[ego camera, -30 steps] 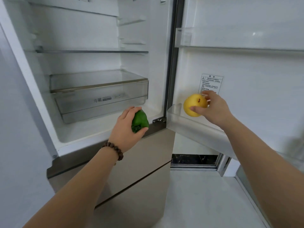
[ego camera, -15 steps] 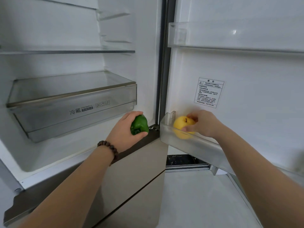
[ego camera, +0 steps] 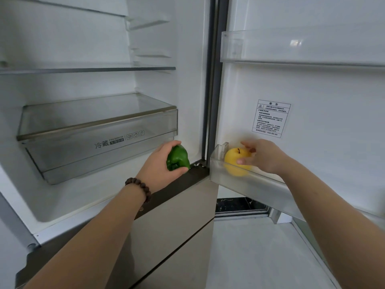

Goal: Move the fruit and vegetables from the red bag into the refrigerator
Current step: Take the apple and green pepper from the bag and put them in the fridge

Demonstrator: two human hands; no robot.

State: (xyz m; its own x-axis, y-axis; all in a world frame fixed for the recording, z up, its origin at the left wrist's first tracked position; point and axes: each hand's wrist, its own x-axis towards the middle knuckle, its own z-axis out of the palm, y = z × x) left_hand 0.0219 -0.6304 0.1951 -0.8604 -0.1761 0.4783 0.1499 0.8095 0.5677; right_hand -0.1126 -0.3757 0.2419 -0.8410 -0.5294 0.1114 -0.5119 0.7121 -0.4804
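The refrigerator stands open in front of me. My left hand [ego camera: 158, 163], with a bead bracelet on the wrist, grips a green bell pepper [ego camera: 177, 157] just above the floor of the fridge compartment, near its right wall. My right hand [ego camera: 265, 157] reaches into the lowest door bin [ego camera: 235, 183], thumb and fingers around a yellow apple [ego camera: 233, 158] that sits low in the bin's left end. The red bag is not in view.
A clear crisper drawer [ego camera: 100, 140] hangs left of the pepper, with a glass shelf [ego camera: 87, 69] above it. A second door bin [ego camera: 302, 51] sits higher on the door. Beige lower drawer fronts [ego camera: 173, 226] and pale floor [ego camera: 250, 257] lie below.
My right hand has lowered the yellow apple from above the door bin down into it. My left hand, with the pepper, has come closer to the fridge compartment floor.
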